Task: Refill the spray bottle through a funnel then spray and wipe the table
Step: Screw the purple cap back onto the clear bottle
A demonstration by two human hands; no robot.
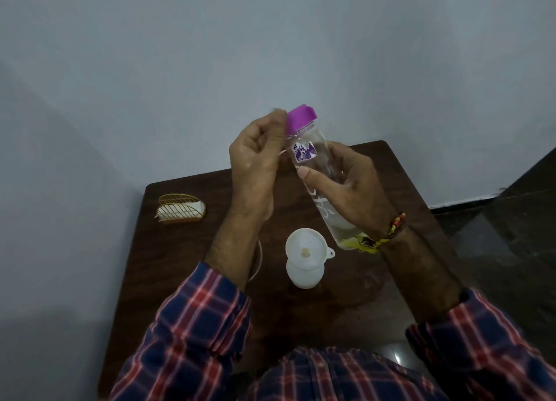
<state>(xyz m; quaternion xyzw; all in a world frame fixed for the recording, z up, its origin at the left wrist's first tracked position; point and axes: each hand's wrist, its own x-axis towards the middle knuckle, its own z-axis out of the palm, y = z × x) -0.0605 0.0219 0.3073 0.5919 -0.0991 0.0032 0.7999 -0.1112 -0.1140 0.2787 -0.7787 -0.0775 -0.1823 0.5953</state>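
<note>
Far left on the dark brown wooden table (186,280): gold wire napkin holder with leaf-shaped sides (180,209), white napkins inside, standing near the back-left corner, well apart from everything else

Left hand (255,160), raised above the table, fingers curled in together next to the bright purple plastic screw cap (301,119); blurred at the fingertips, cannot tell if they actually grip the cap or only touch its side. Thin white cord or loop (258,262) shows beside the left forearm, partly hidden by it

Centre, on the table: white opaque plastic spray bottle body (305,275), rounded, upright, with white plastic round funnel (305,245) seated in its neck; small tab with a hole on the funnel rim points right; pale speck at the funnel's middle. Spray head not seen

Above and to the right: clear plastic water bottle (320,172), long and smooth, held tilted with the cap up-left, capped, base down-right over the table, just right of the funnel and off the surface. Purple-and-white sticker (304,151) near its shoulder, print too small to read; white script lettering down the side, not legible; yellow patch near the base

Right hand (349,187) wraps the bottle's middle, thumb across the front, fingers behind, clamped on it. Beaded red-yellow-black wrist thread (391,229) on the right wrist. Both sleeves red, white and navy plaid cloth

Grey-blue plain wall behind, dark stone-look floor at right
</note>
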